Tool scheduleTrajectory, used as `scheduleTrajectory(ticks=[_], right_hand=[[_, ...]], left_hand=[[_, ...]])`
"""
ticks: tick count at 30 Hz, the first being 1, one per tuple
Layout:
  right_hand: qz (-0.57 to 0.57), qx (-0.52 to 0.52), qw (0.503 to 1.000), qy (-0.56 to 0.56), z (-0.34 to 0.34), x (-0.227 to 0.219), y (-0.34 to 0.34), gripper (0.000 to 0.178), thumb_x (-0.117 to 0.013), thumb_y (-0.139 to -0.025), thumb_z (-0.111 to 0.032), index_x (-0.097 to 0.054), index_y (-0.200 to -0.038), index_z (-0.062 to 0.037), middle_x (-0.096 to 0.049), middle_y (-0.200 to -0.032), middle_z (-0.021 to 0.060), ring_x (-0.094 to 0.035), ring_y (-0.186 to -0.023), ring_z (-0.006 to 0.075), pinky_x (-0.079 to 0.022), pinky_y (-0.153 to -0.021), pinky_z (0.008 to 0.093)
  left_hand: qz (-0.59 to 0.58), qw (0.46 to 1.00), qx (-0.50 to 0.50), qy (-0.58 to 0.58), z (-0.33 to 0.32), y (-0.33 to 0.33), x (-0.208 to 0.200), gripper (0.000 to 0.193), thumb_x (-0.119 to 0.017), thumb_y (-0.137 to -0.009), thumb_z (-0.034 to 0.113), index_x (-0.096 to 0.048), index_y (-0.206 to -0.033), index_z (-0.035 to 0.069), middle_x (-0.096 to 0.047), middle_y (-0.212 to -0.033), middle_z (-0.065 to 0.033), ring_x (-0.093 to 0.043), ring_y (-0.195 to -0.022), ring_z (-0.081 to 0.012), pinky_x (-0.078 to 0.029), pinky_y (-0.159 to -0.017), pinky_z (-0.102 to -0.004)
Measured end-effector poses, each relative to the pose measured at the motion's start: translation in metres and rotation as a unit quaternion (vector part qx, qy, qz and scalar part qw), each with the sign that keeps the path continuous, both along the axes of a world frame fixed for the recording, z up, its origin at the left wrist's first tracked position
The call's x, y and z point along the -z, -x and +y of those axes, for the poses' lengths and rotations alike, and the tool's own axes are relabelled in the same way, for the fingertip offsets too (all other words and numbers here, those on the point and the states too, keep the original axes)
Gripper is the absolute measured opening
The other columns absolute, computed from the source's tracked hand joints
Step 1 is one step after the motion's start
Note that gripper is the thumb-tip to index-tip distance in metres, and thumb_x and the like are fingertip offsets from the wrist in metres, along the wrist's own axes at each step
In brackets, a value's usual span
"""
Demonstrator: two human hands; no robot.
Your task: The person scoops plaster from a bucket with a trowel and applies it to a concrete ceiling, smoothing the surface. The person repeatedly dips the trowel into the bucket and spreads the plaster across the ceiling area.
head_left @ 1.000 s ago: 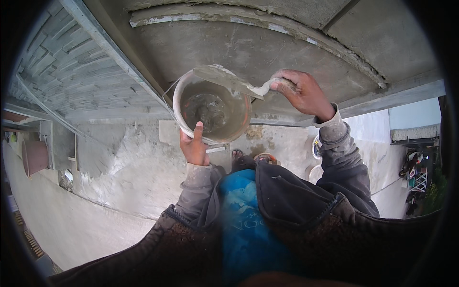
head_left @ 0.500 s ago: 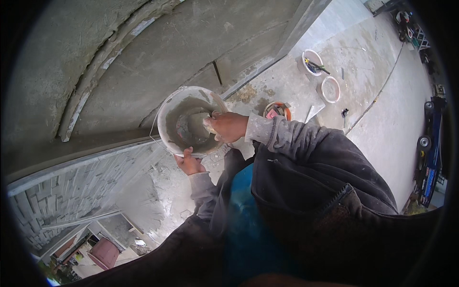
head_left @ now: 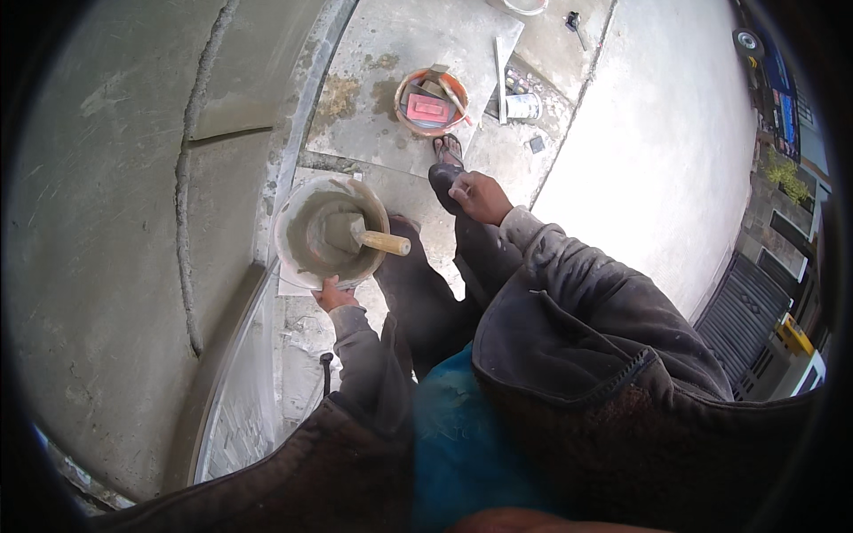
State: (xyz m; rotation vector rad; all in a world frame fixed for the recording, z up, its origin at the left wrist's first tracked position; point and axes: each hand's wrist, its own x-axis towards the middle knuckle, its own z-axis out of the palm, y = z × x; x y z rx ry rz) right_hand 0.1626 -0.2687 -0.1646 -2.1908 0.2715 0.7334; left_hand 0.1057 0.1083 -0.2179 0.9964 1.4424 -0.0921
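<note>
A pale bucket (head_left: 288, 258) with grey mortar smeared inside is tilted toward me, beside the wall. My left hand (head_left: 336, 295) grips its near rim, with the fingers partly hidden. In the bucket rests a trowel (head_left: 386, 242); its blade lies in the mortar and its wooden handle sticks out over the right rim. Apart from the trowel, my right hand (head_left: 481, 197) is over my dark trouser leg at the knee. Its fingers are curled closed, and whether they pinch the cloth is hidden.
An orange-rimmed tub (head_left: 409, 123) with a pink float and other tools stands ahead by my sandalled foot (head_left: 448, 151). Right of it are a long straight strip (head_left: 500, 80) and a white pail (head_left: 524, 106). The plastered wall (head_left: 107, 195) rises at left.
My right hand has let go of the trowel and moved right to my knee. The trowel stays in the bucket, still held by my left hand. The view has turned rightward.
</note>
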Motion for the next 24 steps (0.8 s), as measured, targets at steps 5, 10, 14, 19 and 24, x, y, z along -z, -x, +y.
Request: scheduleTrajectory(ticks=[5,10,14,19,24], right_hand=[[-0.136,0.069,0.963,0.222,-0.093,0.191,-0.109,0.039,-0.070,-0.087,-0.015,-0.059,-0.124,-0.0093,-0.060,-0.119,0.0194,-0.061,-0.112,0.0383,-0.051,-0.095,0.0483],[-0.293,-0.086,0.885,0.351,-0.141,0.334,-0.244,0.027,-0.063,-0.092,-0.026,-0.063,-0.117,-0.0166,-0.065,-0.114,0.0124,-0.064,-0.105,0.0330,-0.054,-0.082,0.0440],[-0.264,-0.155,0.908,0.284,-0.153,0.341,-0.257,0.019,-0.061,-0.095,-0.030,-0.066,-0.093,-0.0118,-0.068,-0.094,0.0089,-0.065,-0.096,0.0301,-0.053,-0.076,0.0412],[-0.230,-0.084,0.948,0.203,-0.197,0.296,-0.205,0.028,-0.069,-0.093,-0.022,-0.063,-0.119,-0.0105,-0.071,-0.108,0.0143,-0.069,-0.099,0.0362,-0.056,-0.087,0.0410],[-0.236,0.187,0.947,0.116,-0.237,0.275,-0.155,0.022,-0.063,-0.098,-0.023,-0.062,-0.114,-0.0072,-0.072,-0.098,0.0113,-0.071,-0.086,0.0243,-0.056,-0.077,0.0355]], left_hand=[[-0.035,0.998,-0.022,0.039,-0.033,-0.030,0.160,0.068,-0.059,-0.077,-0.005,-0.045,-0.140,0.017,-0.054,-0.135,-0.0153,-0.057,-0.121,-0.0379,-0.051,-0.095,-0.0613],[-0.083,0.994,-0.020,0.062,-0.079,-0.110,0.315,0.060,-0.059,-0.083,-0.002,-0.046,-0.140,0.011,-0.058,-0.134,-0.0138,-0.059,-0.119,-0.0350,-0.047,-0.101,-0.0580],[-0.108,0.991,-0.019,0.071,-0.095,-0.151,0.373,0.054,-0.058,-0.086,0.001,-0.046,-0.139,0.005,-0.056,-0.138,-0.0156,-0.057,-0.125,-0.0355,-0.046,-0.104,-0.0573],[-0.111,0.989,0.029,0.097,-0.112,-0.165,0.398,0.062,-0.062,-0.095,0.023,-0.036,-0.150,0.008,-0.046,-0.150,-0.0162,-0.047,-0.136,-0.0365,-0.037,-0.113,-0.0592],[0.061,0.993,-0.028,0.094,-0.178,-0.132,0.359,0.100,-0.058,-0.094,0.061,0.000,-0.161,0.015,-0.006,-0.169,-0.0130,-0.020,-0.153,-0.0369,-0.015,-0.122,-0.0588]])
